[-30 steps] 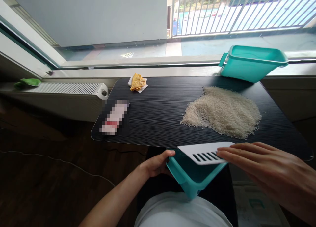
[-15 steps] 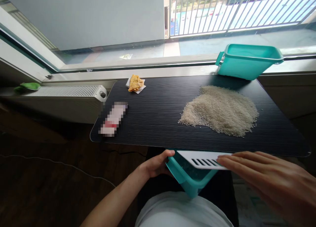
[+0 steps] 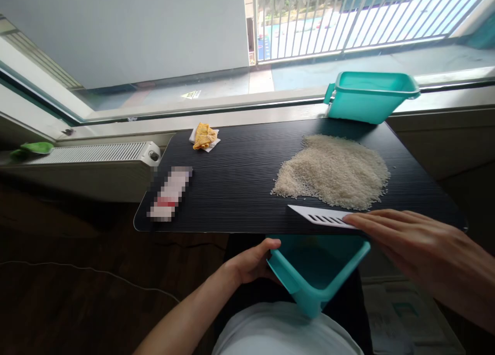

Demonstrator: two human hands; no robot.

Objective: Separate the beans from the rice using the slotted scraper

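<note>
My left hand (image 3: 257,259) grips the left rim of a teal plastic bin (image 3: 309,288), thumb over the edge. The bin sits in front of my body, its far side at or under the table's front edge. In my right hand (image 3: 410,236) is a flat white slotted scraper (image 3: 325,217), tilted just above the table near that edge. A wide heap of white rice (image 3: 336,169) lies on the dark tabletop (image 3: 232,190), a little beyond the scraper. The bin's floor is in shadow, so its contents are hard to make out.
A second teal bin (image 3: 367,105) stands at the table's back right, by the window sill. A folded yellow cloth (image 3: 204,136) lies on white paper at the back left. A blurred-out pale item (image 3: 170,192) is at the left end. A radiator (image 3: 104,153) stands further left.
My right hand has raised the white scraper from over the bin up to the table, nearer the rice. The bin's opening is now uncovered, and my left hand still holds it.
</note>
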